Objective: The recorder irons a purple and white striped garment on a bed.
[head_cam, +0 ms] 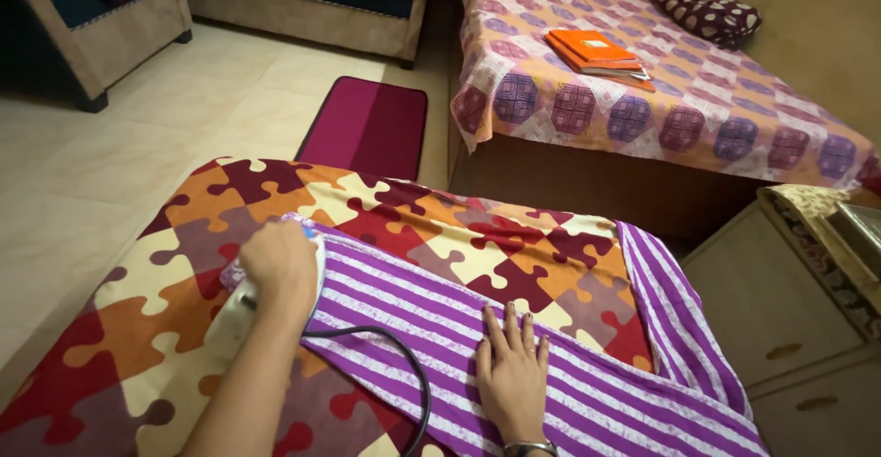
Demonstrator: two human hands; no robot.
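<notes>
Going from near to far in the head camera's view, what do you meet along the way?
Right hand flat on the purple striped cloth → left hand on the iron → jigsaw-patterned cover → dark red mat → orange books on the bed.

left hand (278, 262): fist closed, arm extended | right hand (511, 372): flat, palm down, fingers together

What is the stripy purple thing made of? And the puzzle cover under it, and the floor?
The purple-and-white striped garment looks like thin, soft knit cloth: it drapes and folds over the edge. The puzzle-pattern cover seems a matte printed woven fabric, lying flat without shine. The floor looks like glossy cream tile, with grout lines and soft reflections. The left hand grips an iron; the right hand lies flat on the garment.
</notes>
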